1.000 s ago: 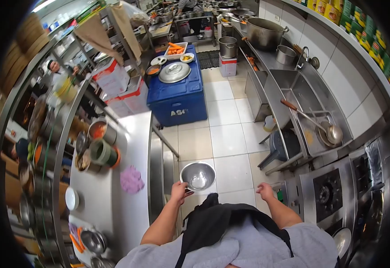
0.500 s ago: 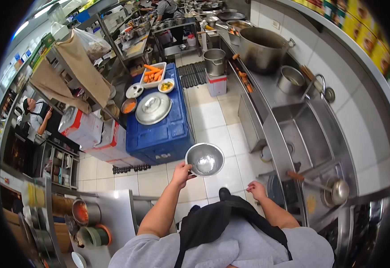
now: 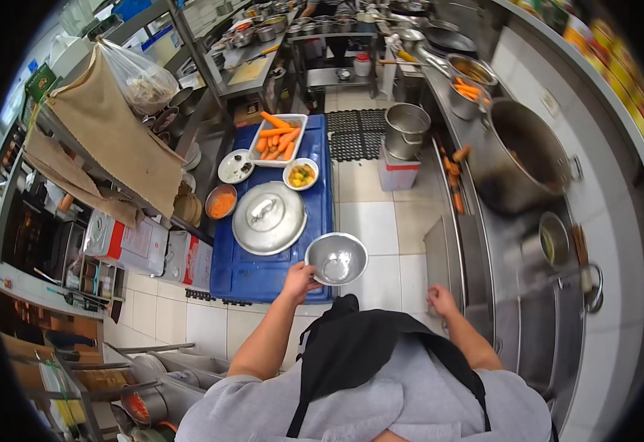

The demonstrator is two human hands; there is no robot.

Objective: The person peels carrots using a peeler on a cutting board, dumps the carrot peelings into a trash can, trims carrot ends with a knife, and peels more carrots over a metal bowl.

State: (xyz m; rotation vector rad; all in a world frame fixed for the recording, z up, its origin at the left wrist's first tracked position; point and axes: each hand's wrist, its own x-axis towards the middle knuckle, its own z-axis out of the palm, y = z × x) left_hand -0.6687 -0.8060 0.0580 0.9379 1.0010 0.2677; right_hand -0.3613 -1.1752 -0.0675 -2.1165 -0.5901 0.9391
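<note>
My left hand [image 3: 300, 283] is closed on the rim of a metal bowl [image 3: 336, 258], held out in front of me. Its shiny inside faces up; I cannot tell whether there is liquid in it. My right hand [image 3: 441, 300] hangs at my other side with its fingers curled in and nothing visible in them. Just beyond the bowl is a blue chest [image 3: 226, 283]. On it lie a large metal lid [image 3: 270, 219], a white tub of carrots [image 3: 279, 138], a bowl of grated carrot [image 3: 221, 202], a bowl of yellow pieces [image 3: 301, 174] and a white plate [image 3: 235, 166].
To the right runs a steel counter with a big stockpot [image 3: 522, 156], a smaller pot [image 3: 552, 241] and a sink [image 3: 528, 342]. A tall pot [image 3: 407, 131] stands on a tin [image 3: 399, 171] ahead, beside a black floor mat [image 3: 354, 135]. Shelving with cloths [image 3: 112, 132] lines the left.
I have moved forward, so the blue chest and the right counter are closer. The bowl stays in my left hand. My right hand is still empty-looking and curled.
</note>
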